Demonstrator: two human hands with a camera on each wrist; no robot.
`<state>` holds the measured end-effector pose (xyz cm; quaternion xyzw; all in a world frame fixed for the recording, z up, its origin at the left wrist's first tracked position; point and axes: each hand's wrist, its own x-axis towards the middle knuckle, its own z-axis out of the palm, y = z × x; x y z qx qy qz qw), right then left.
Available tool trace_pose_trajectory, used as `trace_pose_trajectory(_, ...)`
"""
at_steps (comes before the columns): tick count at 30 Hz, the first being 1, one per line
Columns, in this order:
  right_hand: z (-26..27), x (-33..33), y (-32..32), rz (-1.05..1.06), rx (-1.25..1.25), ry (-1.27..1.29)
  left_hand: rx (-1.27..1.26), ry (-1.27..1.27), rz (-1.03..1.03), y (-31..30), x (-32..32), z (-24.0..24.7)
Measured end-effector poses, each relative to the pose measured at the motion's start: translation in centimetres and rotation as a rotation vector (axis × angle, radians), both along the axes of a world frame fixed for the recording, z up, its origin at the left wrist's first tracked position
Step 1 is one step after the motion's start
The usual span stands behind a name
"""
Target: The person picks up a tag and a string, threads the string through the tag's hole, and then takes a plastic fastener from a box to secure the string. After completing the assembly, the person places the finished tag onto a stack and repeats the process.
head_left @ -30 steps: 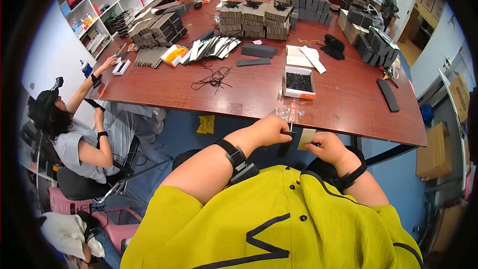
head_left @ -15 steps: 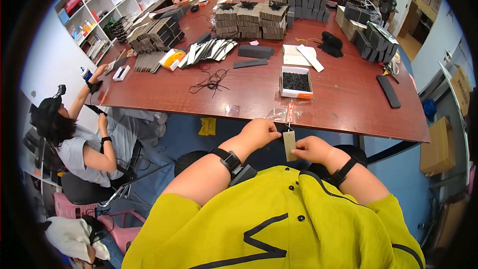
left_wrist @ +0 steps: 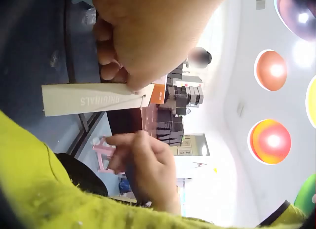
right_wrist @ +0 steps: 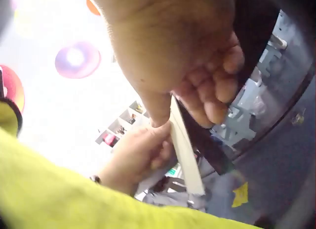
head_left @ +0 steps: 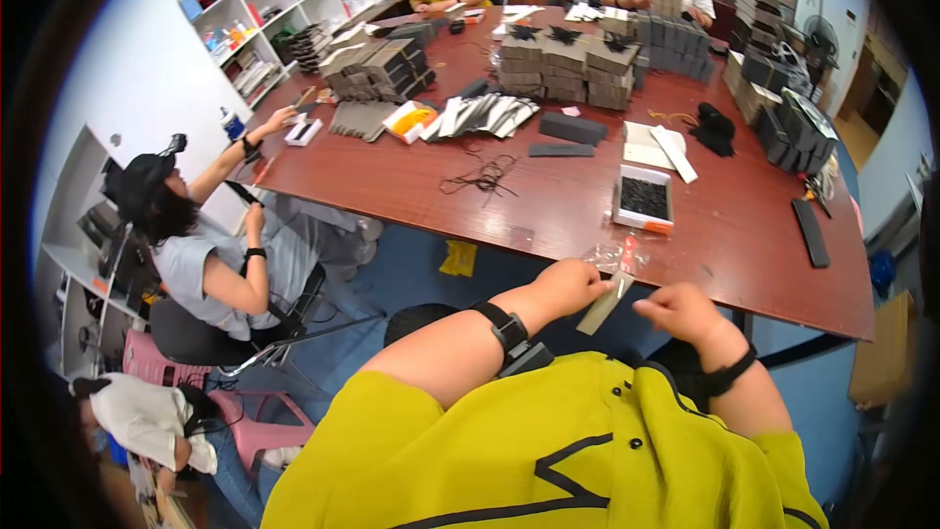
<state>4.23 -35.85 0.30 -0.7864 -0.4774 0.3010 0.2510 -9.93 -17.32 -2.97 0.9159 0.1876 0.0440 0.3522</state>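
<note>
A beige hang tag [left_wrist: 84, 99] printed "ORIGINALS", with a small hole near one end, slants down from my left hand [head_left: 571, 286]. The left thumb and fingers pinch the tag at its holed end, just off the table's front edge. My right hand [head_left: 685, 313] is held apart to the right of the tag, fingers loosely bent. In the right wrist view, that hand's thumb overlaps the tag's top, and nothing shows in its grasp. On the table edge beyond the hands lies a clear plastic bag [head_left: 634, 257] with a red label.
The red-brown table [head_left: 548, 220] bears a white box [head_left: 643, 199] of small black pieces, tangled black cord [head_left: 480, 176], black strips [head_left: 573, 128] and tall stacks of tags [head_left: 563, 69]. A person [head_left: 230, 235] sits at left, near a pink chair [head_left: 257, 411]. Others sit across the table.
The beige tag has passed from my right hand to my left, and the right hand has drawn away. A dark piece seen at my left hand earlier no longer shows. The head view has turned.
</note>
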Motion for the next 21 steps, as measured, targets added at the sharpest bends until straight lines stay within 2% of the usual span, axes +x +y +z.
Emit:
trace_pose_trajectory(3,-0.5,2.5,-0.5,-0.219,0.341,0.029,0.011,0.070,-0.052,1.8,-0.3,2.0)
trace_pose_trajectory(5,-2.2,5.0,-0.6,-0.246,0.446,-0.007,0.058,-0.198,0.084,4.8,-1.1,2.2)
trace_pose_trajectory(6,-2.7,5.7,-0.7,-0.244,0.454,-0.006,0.043,-0.263,0.225,6.5,-1.5,2.7)
trace_pose_trajectory(7,-3.0,6.2,-0.8,-0.305,0.472,0.151,0.025,-0.327,0.369,8.4,-2.0,3.5)
trace_pose_trajectory(8,-3.2,6.6,-0.8,-0.363,0.486,0.309,0.160,-0.386,0.491,11.2,-2.3,3.0)
trace_pose_trajectory(9,-3.3,6.9,-0.6,-0.357,0.493,0.313,0.298,-0.442,0.610,14.2,-2.5,1.7)
trace_pose_trajectory(11,-3.6,7.0,-0.7,-0.365,0.501,0.390,0.429,-0.383,0.683,17.8,-3.2,0.4)
trace_pose_trajectory(12,-3.3,6.7,-0.7,-0.366,0.507,0.391,0.404,-0.348,0.630,19.7,-3.2,-1.2)
trace_pose_trajectory(13,-2.7,6.2,-0.7,-0.368,0.520,0.408,0.409,-0.353,0.628,19.8,-3.2,-0.3)
trace_pose_trajectory(15,-2.2,6.0,-0.8,-0.373,0.544,0.423,0.158,-0.153,0.568,20.0,-3.0,1.7)
trace_pose_trajectory(16,-2.2,6.0,-0.9,-0.372,0.552,0.477,0.157,-0.264,0.552,20.2,-2.7,2.6)
trace_pose_trajectory(17,-2.2,6.1,-1.0,-0.373,0.559,0.533,0.162,-0.264,0.544,20.7,-2.4,3.5)
trace_pose_trajectory(21,-3.4,7.5,-1.5,-0.368,0.624,0.511,0.084,-0.619,0.506,23.9,-1.0,9.3)
